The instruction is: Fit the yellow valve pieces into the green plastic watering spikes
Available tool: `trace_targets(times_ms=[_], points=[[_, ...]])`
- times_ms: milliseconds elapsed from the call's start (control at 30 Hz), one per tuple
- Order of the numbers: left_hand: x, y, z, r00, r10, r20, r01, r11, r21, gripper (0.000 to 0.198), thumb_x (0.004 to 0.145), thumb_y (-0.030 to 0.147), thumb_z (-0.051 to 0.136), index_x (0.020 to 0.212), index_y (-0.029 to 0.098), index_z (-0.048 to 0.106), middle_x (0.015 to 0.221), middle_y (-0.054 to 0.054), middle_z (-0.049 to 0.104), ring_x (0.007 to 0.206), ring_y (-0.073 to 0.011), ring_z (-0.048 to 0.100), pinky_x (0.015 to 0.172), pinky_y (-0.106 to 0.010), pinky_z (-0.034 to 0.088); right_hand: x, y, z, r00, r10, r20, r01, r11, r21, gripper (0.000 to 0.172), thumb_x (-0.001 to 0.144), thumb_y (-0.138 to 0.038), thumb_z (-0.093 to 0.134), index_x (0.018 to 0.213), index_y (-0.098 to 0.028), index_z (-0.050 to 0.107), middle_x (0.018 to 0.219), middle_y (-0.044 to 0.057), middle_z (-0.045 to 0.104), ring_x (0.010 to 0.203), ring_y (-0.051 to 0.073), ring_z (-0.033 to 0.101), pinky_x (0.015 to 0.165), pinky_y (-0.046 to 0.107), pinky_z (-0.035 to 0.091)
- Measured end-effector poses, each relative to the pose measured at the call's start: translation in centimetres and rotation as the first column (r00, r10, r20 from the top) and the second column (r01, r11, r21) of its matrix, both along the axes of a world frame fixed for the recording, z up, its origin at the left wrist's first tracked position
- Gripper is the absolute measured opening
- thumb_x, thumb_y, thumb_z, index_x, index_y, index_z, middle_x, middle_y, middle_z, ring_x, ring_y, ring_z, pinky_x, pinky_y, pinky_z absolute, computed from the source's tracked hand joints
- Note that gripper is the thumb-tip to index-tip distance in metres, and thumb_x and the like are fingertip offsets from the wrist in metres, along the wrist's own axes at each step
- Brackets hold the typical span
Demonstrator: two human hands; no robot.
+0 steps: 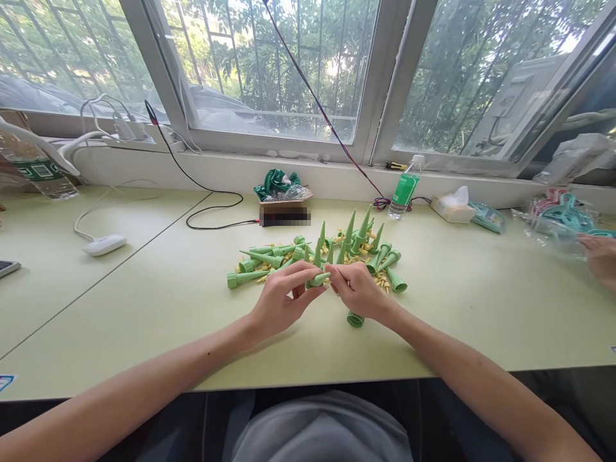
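Note:
My left hand is closed round a green plastic plant-watering spike, its pointed tip turned to the right. Beside that tip my right hand is pinched shut; what its fingers hold, if anything, is hidden. Just beyond both hands lies a pile of similar green spikes, some upright and some on their sides. Small yellow plastic pieces are scattered among them. Under my right hand a green hollow end faces me.
A box with green wrapping stands behind the pile. A water bottle and a tissue box are at the back right. On the left are a white mouse and a black cable. Another person's hand is at the right edge.

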State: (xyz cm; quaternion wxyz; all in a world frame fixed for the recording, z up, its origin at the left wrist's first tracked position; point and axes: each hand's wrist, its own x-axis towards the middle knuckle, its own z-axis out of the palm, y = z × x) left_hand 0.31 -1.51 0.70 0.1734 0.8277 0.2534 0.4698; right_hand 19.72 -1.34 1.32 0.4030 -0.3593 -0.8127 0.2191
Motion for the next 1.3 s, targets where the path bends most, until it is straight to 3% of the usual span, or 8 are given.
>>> trace_targets(times_ms=[167, 267, 333, 400, 567, 800, 1000, 1300], points=[[0.23, -0.06, 0.11, 1.0, 0.019, -0.002, -0.019, 0.999, -0.042, 0.009, 0.092, 0.02, 0.063, 0.099, 0.019, 0.069, 0.092, -0.004, 0.066, 0.057, -0.0054, 0.047, 0.048, -0.017, 0.045, -0.1, 0.02, 0.01, 0.998, -0.046, -0.029, 0.046, 0.999, -0.005, 0.048, 0.105, -0.044, 0.034, 0.064, -0.02, 0.04, 0.054, -0.004, 0.043, 0.048, 0.009, 0.037, 0.052, 0.024, 0.03], [0.39, -0.09, 0.09, 0.997, 0.073, 0.018, -0.07, 0.989, -0.133, 0.009, 0.092, 0.025, 0.064, 0.088, 0.017, 0.067, 0.077, 0.0, 0.058, 0.055, -0.0062, 0.045, 0.047, -0.018, 0.044, -0.13, -0.09, 0.03, 0.993, -0.084, -0.081, 0.083, 0.996, -0.023, 0.033, 0.103, -0.042, 0.042, 0.079, -0.02, 0.05, 0.056, -0.005, 0.044, 0.049, 0.009, 0.04, 0.05, 0.023, 0.031], [0.43, -0.11, 0.13, 0.993, 0.105, 0.049, -0.091, 0.97, -0.223, 0.015, 0.091, 0.03, 0.065, 0.084, 0.017, 0.064, 0.071, 0.001, 0.052, 0.053, -0.0064, 0.044, 0.046, -0.019, 0.045, -0.13, -0.19, 0.08, 0.99, -0.069, -0.119, 0.067, 0.997, -0.022, 0.02, 0.101, -0.039, 0.047, 0.097, -0.02, 0.053, 0.06, -0.006, 0.047, 0.05, 0.01, 0.043, 0.05, 0.022, 0.034], [0.42, -0.14, 0.28, 0.99, 0.114, 0.083, -0.081, 0.942, -0.327, 0.02, 0.091, 0.034, 0.064, 0.083, 0.016, 0.062, 0.069, 0.002, 0.052, 0.05, -0.0063, 0.044, 0.044, -0.02, 0.045, -0.1, -0.28, 0.12, 0.99, -0.038, -0.138, 0.039, 0.999, 0.005, 0.019, 0.099, -0.036, 0.05, 0.109, -0.02, 0.052, 0.068, -0.004, 0.053, 0.054, 0.01, 0.048, 0.052, 0.022, 0.038], [0.36, -0.4, 0.85, 0.989, 0.077, 0.128, -0.007, 0.879, -0.477, 0.026, 0.091, 0.04, 0.064, 0.082, 0.016, 0.059, 0.062, 0.003, 0.049, 0.046, -0.0069, 0.048, 0.041, -0.019, 0.044, 0.02, -0.22, 0.09, 0.996, -0.007, -0.087, 0.013, 0.998, 0.06, 0.016, 0.098, -0.032, 0.053, 0.109, -0.02, 0.055, 0.077, -0.001, 0.058, 0.056, 0.01, 0.052, 0.053, 0.022, 0.043], [0.34, -0.36, 0.51, 0.988, 0.116, 0.106, -0.057, 0.893, -0.446, 0.032, 0.092, 0.041, 0.063, 0.075, 0.018, 0.05, 0.055, 0.006, 0.04, 0.043, -0.0069, 0.047, 0.039, -0.019, 0.041, 0.16, 0.16, -0.19, 0.998, -0.017, -0.063, 0.023, 0.996, 0.092, 0.013, 0.099, -0.029, 0.052, 0.106, -0.02, 0.058, 0.07, -0.001, 0.063, 0.056, 0.012, 0.054, 0.059, 0.024, 0.046], [0.29, -0.13, 0.28, 0.99, 0.115, 0.084, -0.078, 0.932, -0.354, 0.026, 0.092, 0.04, 0.062, 0.081, 0.016, 0.06, 0.067, 0.002, 0.051, 0.048, -0.0063, 0.045, 0.041, -0.02, 0.043, 0.23, 0.07, 0.05, 1.0, 0.004, -0.025, -0.001, 0.993, 0.115, 0.017, 0.101, -0.029, 0.049, 0.095, -0.019, 0.061, 0.065, -0.002, 0.058, 0.055, 0.011, 0.049, 0.058, 0.022, 0.041], [0.17, -0.12, 0.23, 0.993, 0.105, 0.054, -0.085, 0.954, -0.289, 0.018, 0.093, 0.034, 0.061, 0.089, 0.018, 0.064, 0.08, -0.001, 0.053, 0.056, -0.0072, 0.045, 0.047, -0.021, 0.045, 0.3, 0.18, 0.02, 0.999, -0.009, 0.046, 0.002, 0.988, 0.152, 0.029, 0.105, -0.034, 0.039, 0.085, -0.02, 0.054, 0.067, 0.0, 0.057, 0.056, 0.012, 0.046, 0.058, 0.023, 0.037]])
